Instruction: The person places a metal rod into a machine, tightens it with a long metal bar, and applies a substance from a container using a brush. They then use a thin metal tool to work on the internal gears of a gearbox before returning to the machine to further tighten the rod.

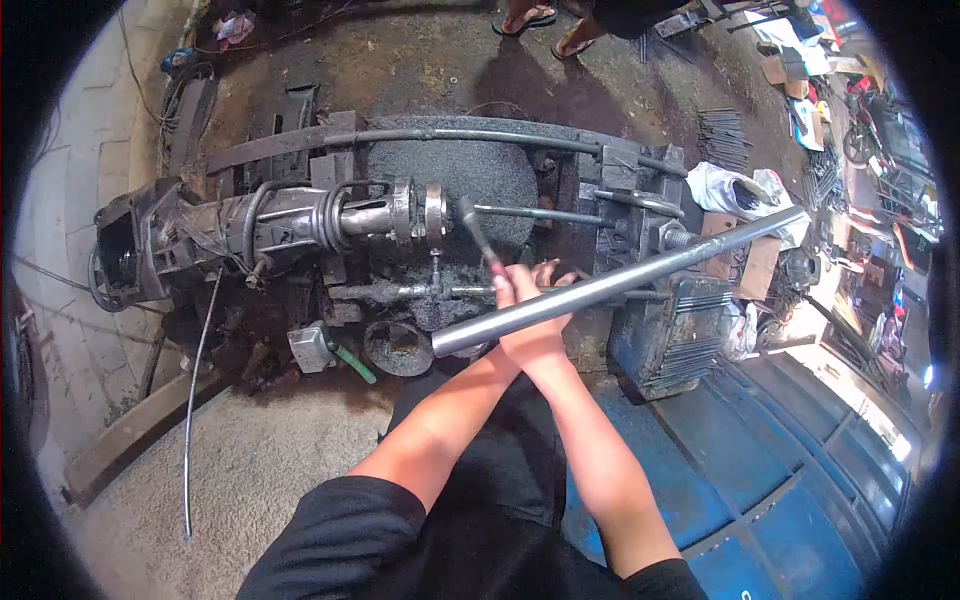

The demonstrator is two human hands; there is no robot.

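Note:
My forearms cross in front of me. My right hand (517,287) is closed round the reddish handle of a slim brush (482,240). The brush's dark tip points up and left, close to a metal ring (435,214) on the machine. My left hand (560,276) is mostly hidden behind the right hand and a long, smooth metal bar (610,285). Its curled fingers show just past the bar, which it appears to grip from below. The bar slants across the view, with its near end at lower left and its far end at upper right.
A greasy machine (290,222) with a cylinder and a thin shaft (540,213) spans the middle. Below it are a round can (398,348) and a green-handled tool (355,363). Rod bundles (724,138) and a white sack (722,188) lie right. Another person's feet (528,20) are at the top.

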